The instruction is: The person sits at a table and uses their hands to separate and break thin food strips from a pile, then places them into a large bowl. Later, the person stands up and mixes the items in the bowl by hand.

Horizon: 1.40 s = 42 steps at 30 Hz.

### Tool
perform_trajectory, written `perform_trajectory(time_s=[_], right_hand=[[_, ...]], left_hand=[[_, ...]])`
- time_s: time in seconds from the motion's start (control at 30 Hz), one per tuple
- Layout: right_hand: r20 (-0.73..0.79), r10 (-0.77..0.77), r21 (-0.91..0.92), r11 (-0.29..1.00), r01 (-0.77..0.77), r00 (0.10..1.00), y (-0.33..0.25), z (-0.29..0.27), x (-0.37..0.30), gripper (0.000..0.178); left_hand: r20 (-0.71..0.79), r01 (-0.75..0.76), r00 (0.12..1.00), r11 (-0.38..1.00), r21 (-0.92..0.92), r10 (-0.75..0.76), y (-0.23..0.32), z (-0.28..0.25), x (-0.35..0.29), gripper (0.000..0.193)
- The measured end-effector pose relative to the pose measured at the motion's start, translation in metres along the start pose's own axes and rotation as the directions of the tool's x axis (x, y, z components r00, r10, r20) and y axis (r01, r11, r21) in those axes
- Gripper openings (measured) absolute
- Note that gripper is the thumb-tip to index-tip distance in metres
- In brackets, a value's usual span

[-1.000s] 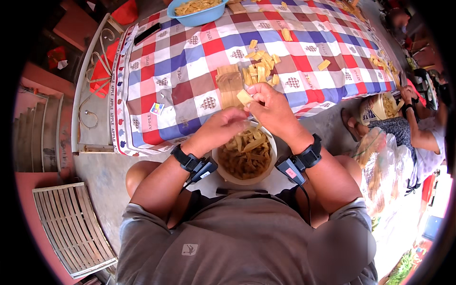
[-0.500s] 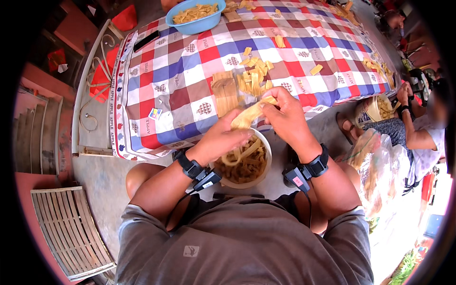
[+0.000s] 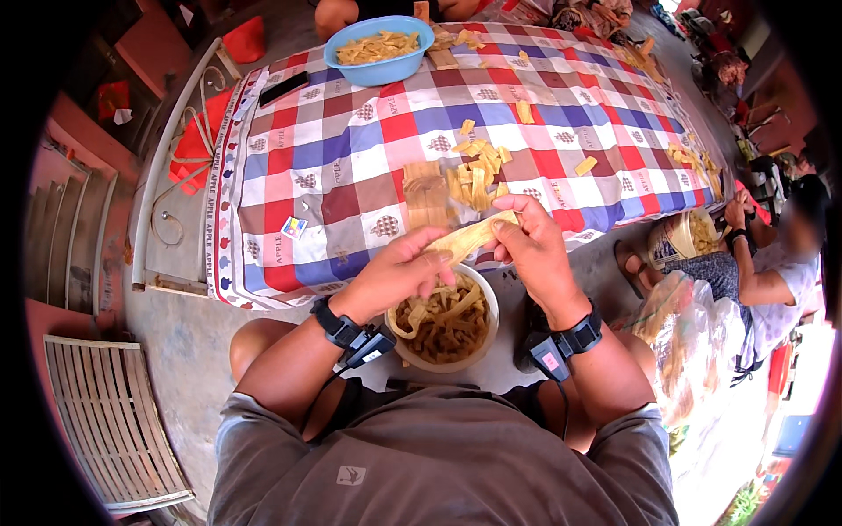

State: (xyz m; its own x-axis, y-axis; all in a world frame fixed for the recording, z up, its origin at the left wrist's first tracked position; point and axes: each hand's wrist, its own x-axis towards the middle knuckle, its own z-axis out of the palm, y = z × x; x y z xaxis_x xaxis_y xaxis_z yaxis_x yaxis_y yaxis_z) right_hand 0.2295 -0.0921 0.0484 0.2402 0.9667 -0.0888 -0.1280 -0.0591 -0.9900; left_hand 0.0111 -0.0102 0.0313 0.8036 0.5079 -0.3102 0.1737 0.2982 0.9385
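Note:
Between my hands stretches a flat, pale yellow dried strip (image 3: 472, 238), its exact kind unclear. My left hand (image 3: 399, 272) grips the lower left end, thumb on top. At the upper right end my right hand (image 3: 537, 250) pinches it between thumb and fingers. Under them stands a white bucket (image 3: 493, 326) holding many brownish-yellow strips (image 3: 449, 331), one long pale one curling on top. Just beyond my hands, on the checked tablecloth (image 3: 351, 197), lie a small wooden board (image 3: 424, 188) and a heap of short yellow pieces (image 3: 476, 175).
A blue basin (image 3: 381, 72) of yellow strips and a black phone (image 3: 284, 88) sit on the table's far left. To the right, a seated person (image 3: 772, 280) has another bucket (image 3: 675, 241) alongside. Clear plastic bags (image 3: 688, 329) stand near my right arm; a slatted bench (image 3: 118, 421) is lower left.
The strip now lies straighter between my hands, with its left end lower. The bucket's contents show more fully, and the whole view has shifted slightly.

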Motion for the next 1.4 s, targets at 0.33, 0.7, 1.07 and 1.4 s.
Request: perform_trajectory(time_s=[0.33,0.7,1.07,1.4], right_hand=[[-0.105,-0.206,-0.066,0.978,0.200,0.973,0.020,0.021,0.002,0.041],[-0.024,-0.254,-0.266,0.934,0.238,0.967,0.038,0.039,0.014,0.019],[0.085,-0.090,0.037,0.995,0.087,0.992,0.029,0.037,0.023,0.024],[0.095,0.017,0.212,0.977,-0.037,0.995,0.009,0.025,0.016,0.029]], left_hand=[[-0.222,-0.348,0.885,0.897,0.272,0.410,-0.003,0.007,0.010,0.015],[-0.338,-0.353,0.818,0.869,0.346,0.466,-0.004,0.016,0.016,0.020],[-0.144,-0.413,0.728,0.597,0.688,0.670,0.007,0.008,0.007,0.019],[-0.239,-0.441,0.793,0.799,0.409,0.560,0.004,0.018,0.014,0.036]])
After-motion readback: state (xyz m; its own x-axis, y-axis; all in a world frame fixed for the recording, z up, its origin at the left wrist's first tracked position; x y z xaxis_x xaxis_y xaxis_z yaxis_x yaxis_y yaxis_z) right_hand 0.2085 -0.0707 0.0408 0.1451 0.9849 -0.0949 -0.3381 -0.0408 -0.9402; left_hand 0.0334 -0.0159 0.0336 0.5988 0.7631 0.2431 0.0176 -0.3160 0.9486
